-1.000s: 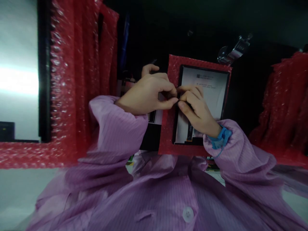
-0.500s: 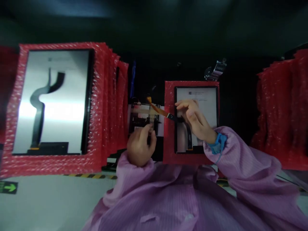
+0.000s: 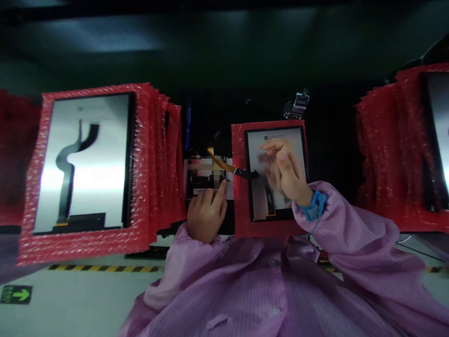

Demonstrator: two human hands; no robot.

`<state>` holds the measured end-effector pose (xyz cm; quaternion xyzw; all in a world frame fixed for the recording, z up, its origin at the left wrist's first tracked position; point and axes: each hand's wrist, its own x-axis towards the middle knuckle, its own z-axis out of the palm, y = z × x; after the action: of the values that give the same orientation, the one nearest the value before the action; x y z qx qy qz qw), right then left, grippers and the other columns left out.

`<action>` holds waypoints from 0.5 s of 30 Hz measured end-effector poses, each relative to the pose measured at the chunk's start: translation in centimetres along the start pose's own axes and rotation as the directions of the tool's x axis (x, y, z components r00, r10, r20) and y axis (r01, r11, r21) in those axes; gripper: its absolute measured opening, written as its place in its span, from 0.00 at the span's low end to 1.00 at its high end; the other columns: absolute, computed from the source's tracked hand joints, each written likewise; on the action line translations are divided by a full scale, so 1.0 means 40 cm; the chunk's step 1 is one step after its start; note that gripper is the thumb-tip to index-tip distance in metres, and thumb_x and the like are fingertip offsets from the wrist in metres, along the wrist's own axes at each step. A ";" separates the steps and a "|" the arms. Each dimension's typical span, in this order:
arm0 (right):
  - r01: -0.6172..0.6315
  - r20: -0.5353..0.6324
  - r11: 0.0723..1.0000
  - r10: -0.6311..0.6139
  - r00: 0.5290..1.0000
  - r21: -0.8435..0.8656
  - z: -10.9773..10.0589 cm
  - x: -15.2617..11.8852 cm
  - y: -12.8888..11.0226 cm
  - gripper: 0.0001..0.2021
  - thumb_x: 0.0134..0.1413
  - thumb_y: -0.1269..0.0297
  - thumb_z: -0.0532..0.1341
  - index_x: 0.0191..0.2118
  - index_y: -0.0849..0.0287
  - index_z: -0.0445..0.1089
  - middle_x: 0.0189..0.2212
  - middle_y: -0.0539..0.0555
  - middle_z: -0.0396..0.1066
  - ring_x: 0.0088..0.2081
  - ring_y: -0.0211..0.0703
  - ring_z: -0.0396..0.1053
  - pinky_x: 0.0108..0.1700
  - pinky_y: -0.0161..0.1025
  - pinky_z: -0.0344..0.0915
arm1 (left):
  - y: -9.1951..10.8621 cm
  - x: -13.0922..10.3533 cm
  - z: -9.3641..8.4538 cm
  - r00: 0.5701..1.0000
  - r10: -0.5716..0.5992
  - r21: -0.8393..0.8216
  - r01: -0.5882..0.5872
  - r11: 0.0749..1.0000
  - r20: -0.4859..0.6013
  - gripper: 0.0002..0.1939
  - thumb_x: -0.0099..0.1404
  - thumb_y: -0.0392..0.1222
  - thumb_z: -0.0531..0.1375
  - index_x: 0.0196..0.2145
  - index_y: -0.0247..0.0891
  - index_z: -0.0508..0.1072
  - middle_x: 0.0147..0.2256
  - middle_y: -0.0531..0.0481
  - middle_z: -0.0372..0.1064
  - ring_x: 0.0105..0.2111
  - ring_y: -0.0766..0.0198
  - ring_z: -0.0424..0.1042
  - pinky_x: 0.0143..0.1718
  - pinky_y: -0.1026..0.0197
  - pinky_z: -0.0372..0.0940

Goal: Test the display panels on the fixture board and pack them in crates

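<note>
A display panel with a silvery back lies on a red bubble-wrap sheet in front of me. My right hand hovers over it with fingers apart and holds nothing; a blue wrist strap is on that wrist. From the panel a black and orange flex cable reaches left over a small electronic assembly with dark parts and tape. My left hand is at this assembly's near edge, index finger stretched out to its right side, the other fingers loosely bent. Whether the fingertip touches it I cannot tell.
On the left stands a stack of red bubble-wrap sheets with another display panel on top. More red bubble wrap is piled at the right, with a panel there. A shiny metal piece lies beyond the middle panel.
My left hand has gone from thumb and index close together to a stretched index finger on the assembly. My right hand has lifted slightly off the panel. The whole view has shifted.
</note>
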<state>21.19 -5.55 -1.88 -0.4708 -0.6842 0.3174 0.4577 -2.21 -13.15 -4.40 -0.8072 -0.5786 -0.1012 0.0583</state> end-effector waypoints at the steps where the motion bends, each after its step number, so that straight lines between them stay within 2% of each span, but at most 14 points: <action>1: -0.015 -0.047 1.000 0.016 0.999 0.014 -0.013 0.000 -0.014 0.20 0.73 0.51 0.41 0.50 0.53 0.65 0.46 0.55 0.69 0.50 0.44 0.68 0.54 0.47 0.65 | -0.003 0.000 0.003 1.000 0.001 -0.003 -0.001 1.000 -0.003 0.20 0.71 0.38 0.54 0.57 0.39 0.75 0.30 0.45 0.70 0.30 0.55 0.71 0.33 0.54 0.63; 4: -0.099 -0.121 0.992 0.089 0.989 -0.081 -0.071 -0.028 -0.053 0.14 0.70 0.53 0.51 0.48 0.55 0.67 0.45 0.55 0.70 0.45 0.45 0.68 0.51 0.48 0.66 | -0.005 -0.001 0.000 0.997 -0.008 -0.081 0.002 0.997 -0.071 0.19 0.71 0.36 0.55 0.56 0.41 0.74 0.29 0.47 0.70 0.30 0.56 0.72 0.35 0.54 0.66; 8: -0.264 -0.074 0.887 0.255 0.964 -0.379 -0.149 -0.139 -0.072 0.14 0.68 0.58 0.53 0.52 0.56 0.67 0.48 0.59 0.71 0.48 0.51 0.67 0.52 0.54 0.67 | 0.041 -0.011 -0.040 0.977 -0.005 -0.369 -0.076 0.926 -0.215 0.26 0.69 0.29 0.55 0.62 0.46 0.67 0.36 0.47 0.73 0.35 0.58 0.74 0.39 0.56 0.71; 10: -0.326 -0.050 0.837 0.340 0.939 -0.440 -0.167 -0.199 -0.070 0.17 0.69 0.58 0.51 0.56 0.57 0.66 0.52 0.62 0.70 0.53 0.55 0.65 0.56 0.59 0.65 | 0.083 -0.017 -0.066 0.982 0.034 -0.474 -0.119 0.873 -0.184 0.29 0.69 0.29 0.55 0.64 0.48 0.63 0.41 0.46 0.73 0.40 0.58 0.75 0.43 0.56 0.73; 12: -0.383 -0.063 0.818 0.395 0.916 -0.429 -0.167 -0.242 -0.067 0.21 0.69 0.56 0.50 0.61 0.58 0.63 0.56 0.64 0.68 0.57 0.57 0.64 0.58 0.62 0.64 | 0.124 -0.020 -0.081 0.990 0.080 -0.514 -0.127 0.848 -0.113 0.28 0.70 0.32 0.56 0.65 0.48 0.61 0.47 0.43 0.73 0.46 0.55 0.75 0.47 0.53 0.74; 15: -0.424 -0.114 0.817 0.414 0.903 -0.390 -0.144 -0.265 -0.067 0.24 0.69 0.53 0.49 0.64 0.59 0.60 0.60 0.64 0.65 0.60 0.59 0.62 0.62 0.64 0.62 | 0.161 -0.016 -0.075 0.994 0.100 -0.526 -0.111 0.843 -0.049 0.25 0.71 0.36 0.55 0.64 0.44 0.61 0.51 0.40 0.72 0.52 0.52 0.74 0.51 0.49 0.74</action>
<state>27.03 -16.39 -0.83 -0.6980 -0.6088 0.2555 0.2771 3.41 -16.48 -1.48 -0.8217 -0.4827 -0.2608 -0.1543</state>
